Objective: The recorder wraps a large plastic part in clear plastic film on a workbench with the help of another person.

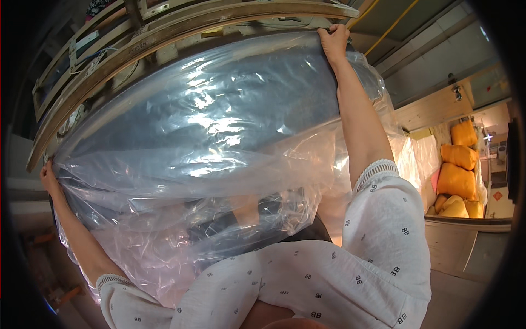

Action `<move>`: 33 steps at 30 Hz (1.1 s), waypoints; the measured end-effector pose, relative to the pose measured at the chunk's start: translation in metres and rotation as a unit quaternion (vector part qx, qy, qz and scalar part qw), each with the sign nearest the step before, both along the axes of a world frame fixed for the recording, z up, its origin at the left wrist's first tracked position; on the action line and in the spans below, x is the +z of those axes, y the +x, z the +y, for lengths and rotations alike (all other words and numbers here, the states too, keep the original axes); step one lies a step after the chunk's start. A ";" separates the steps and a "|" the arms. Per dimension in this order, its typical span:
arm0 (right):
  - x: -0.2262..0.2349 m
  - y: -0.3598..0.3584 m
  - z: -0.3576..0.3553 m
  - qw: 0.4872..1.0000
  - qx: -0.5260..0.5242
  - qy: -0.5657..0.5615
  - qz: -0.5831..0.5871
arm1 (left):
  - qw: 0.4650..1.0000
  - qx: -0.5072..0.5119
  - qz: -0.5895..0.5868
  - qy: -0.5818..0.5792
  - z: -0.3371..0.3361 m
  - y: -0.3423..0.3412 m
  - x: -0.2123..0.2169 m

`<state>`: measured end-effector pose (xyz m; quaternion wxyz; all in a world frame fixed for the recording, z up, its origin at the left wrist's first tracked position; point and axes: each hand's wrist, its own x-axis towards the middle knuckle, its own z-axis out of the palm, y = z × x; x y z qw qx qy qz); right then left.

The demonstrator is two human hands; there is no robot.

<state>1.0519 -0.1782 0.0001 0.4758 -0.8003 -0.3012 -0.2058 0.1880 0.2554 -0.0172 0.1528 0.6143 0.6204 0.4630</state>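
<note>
Nearest to the white, dark-printed shirt (307, 268), the large, clear plastic sheet (148, 233) lies loose and wrinkled; this part is not yet flat. Farther, the sheet already spreads over the dark, smooth material (137, 118), with some shining creases left. At its left corner is the left hand (49, 176), too small to tell how closed. At the far right corner, the right hand (334, 41) pinches the edge, fingers nearly together. Beyond is the long, brown wooden frame (164, 37).

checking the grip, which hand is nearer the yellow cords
The right hand, at the far edge of the clear plastic, close beside the yellow cords; the left hand is on the plastic's left side, well away from them.
</note>
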 end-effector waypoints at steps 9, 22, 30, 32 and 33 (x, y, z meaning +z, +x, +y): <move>0.005 0.002 0.004 0.995 0.006 0.058 0.085 | 0.976 0.002 -0.199 -0.093 0.003 -0.047 -0.019; 0.011 0.003 -0.005 0.992 -0.009 0.090 0.084 | 0.969 -0.056 -0.235 -0.051 0.001 -0.018 -0.018; 0.010 -0.069 -0.050 0.964 0.107 0.179 0.164 | 0.991 -0.119 -0.029 -0.045 -0.124 -0.004 0.131; 0.007 -0.114 -0.055 0.907 0.180 0.212 0.317 | 0.990 -0.095 -0.094 -0.046 -0.164 -0.074 0.146; 0.017 -0.137 -0.057 0.889 0.230 0.205 0.339 | 0.980 -0.088 -0.172 -0.046 -0.185 -0.108 0.150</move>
